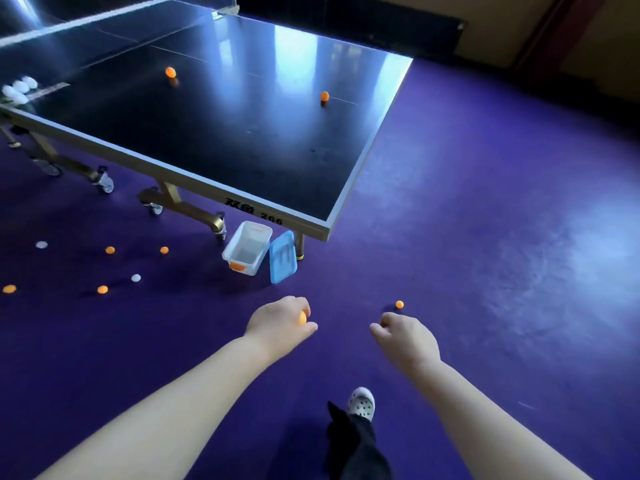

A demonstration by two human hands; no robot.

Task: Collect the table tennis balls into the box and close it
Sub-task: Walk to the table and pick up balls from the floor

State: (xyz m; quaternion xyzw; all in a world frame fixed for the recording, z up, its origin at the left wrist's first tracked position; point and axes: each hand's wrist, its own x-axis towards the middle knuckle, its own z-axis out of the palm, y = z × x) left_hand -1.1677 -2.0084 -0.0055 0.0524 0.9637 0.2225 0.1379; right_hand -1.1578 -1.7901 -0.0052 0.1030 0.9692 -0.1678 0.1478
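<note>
Table tennis balls (pixel 110 250) are spread over two levels, and collection is judged to be barely begun. On the dark surface (pixel 242 140) two orange ones are seen well apart, with a cluster of white ones (pixel 20 88) at its far edge. On the purple floor (pixel 485 237) six more, orange and white, are scattered beside the wheeled legs. The clear box (pixel 246 249) is stood open on the floor by the near leg of the surface, with no ball made out inside, and its blue lid (pixel 283 257) is set just beside it.

The left hand (pixel 280 323) is closed round an orange ball (pixel 303 318), held between thumb and curled fingers. The right hand (pixel 403 341) is curled narrow as well; a sliver of orange is seen at its fingertips, so a second ball (pixel 382 321) is judged to be pinched there, though most of it is hidden. One loose ball (pixel 399 304) is lying on the floor just beyond that hand.

Each ball is expected to be very light, stiff, smooth and quick to roll. It is best taken from above, with fingertips closed around its widest part.
</note>
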